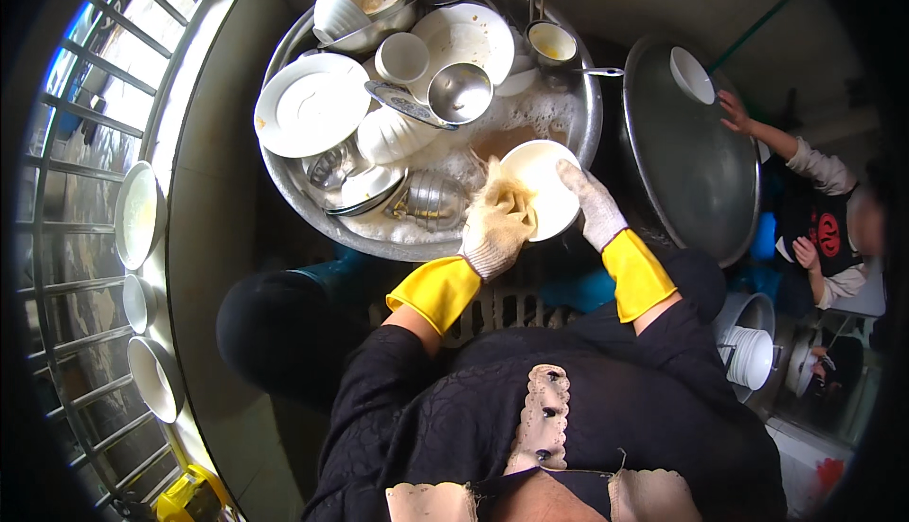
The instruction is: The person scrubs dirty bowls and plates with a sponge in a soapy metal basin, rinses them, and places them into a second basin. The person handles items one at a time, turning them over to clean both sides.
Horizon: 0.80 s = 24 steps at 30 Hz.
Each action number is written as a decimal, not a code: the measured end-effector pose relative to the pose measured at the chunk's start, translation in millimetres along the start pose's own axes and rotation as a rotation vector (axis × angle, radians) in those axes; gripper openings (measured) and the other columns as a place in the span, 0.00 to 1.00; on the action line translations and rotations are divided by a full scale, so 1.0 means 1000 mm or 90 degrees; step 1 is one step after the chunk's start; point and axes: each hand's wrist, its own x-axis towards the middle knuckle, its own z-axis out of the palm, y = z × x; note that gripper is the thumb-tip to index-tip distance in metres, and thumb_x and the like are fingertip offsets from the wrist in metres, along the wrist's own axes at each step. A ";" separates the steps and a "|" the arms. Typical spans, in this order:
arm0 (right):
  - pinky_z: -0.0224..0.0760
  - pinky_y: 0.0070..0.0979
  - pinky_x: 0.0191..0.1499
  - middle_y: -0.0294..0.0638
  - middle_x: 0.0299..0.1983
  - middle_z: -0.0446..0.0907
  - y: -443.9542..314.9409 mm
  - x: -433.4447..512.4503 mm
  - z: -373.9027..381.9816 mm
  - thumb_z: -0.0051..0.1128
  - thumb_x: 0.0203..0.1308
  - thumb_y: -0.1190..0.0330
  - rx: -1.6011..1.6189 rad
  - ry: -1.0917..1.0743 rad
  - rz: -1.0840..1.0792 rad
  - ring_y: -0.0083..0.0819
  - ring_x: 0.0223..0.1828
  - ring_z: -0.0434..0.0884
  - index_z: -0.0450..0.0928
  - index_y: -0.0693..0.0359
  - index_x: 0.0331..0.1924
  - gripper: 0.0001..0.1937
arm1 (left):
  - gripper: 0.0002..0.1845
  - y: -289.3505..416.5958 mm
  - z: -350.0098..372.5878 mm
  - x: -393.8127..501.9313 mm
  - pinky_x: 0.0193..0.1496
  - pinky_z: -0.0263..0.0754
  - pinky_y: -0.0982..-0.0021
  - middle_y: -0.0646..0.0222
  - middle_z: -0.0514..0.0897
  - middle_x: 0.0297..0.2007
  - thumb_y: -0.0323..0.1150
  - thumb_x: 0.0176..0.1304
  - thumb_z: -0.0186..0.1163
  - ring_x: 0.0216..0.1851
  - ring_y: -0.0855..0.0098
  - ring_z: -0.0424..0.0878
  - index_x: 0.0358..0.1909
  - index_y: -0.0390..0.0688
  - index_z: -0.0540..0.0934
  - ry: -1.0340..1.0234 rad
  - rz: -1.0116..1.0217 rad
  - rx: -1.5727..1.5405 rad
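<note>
A white bowl is tilted over the near right rim of a large round metal basin. My right hand, in a knit glove over a yellow rubber cuff, grips the bowl's right edge. My left hand, gloved the same way, presses a tan cloth or scrubber against the bowl's left inside. Foamy water fills the basin around white plates, a metal bowl, a fluted white bowl and clear glassware. Some of the plates and bowls bear food residue.
At the right stands a second large metal basin; a person there reaches toward a white bowl at its far edge. Stacked white dishes sit in a metal pot lower right. Several bowls rest on the ledge beside the barred window. A ladle handle crosses the basin rim.
</note>
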 end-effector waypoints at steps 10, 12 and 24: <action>0.77 0.34 0.73 0.47 0.68 0.86 0.004 -0.022 0.014 0.76 0.72 0.53 -0.044 0.035 -0.065 0.38 0.68 0.85 0.78 0.63 0.76 0.36 | 0.17 -0.001 0.063 -0.018 0.72 0.80 0.66 0.70 0.89 0.60 0.33 0.79 0.63 0.60 0.68 0.87 0.65 0.46 0.82 0.154 -0.383 -0.864; 0.74 0.38 0.77 0.49 0.71 0.83 0.004 -0.018 0.012 0.76 0.70 0.50 -0.081 0.029 0.018 0.41 0.72 0.82 0.75 0.63 0.79 0.40 | 0.14 -0.005 0.053 -0.016 0.68 0.81 0.67 0.67 0.91 0.55 0.34 0.79 0.65 0.58 0.67 0.88 0.61 0.43 0.85 0.099 -0.245 -0.574; 0.76 0.34 0.73 0.46 0.62 0.90 -0.012 0.009 -0.020 0.77 0.68 0.58 -0.122 -0.096 0.068 0.38 0.65 0.86 0.84 0.64 0.70 0.30 | 0.26 -0.031 -0.050 -0.008 0.85 0.62 0.39 0.65 0.84 0.71 0.35 0.67 0.63 0.75 0.53 0.76 0.67 0.48 0.87 -0.008 -0.037 0.156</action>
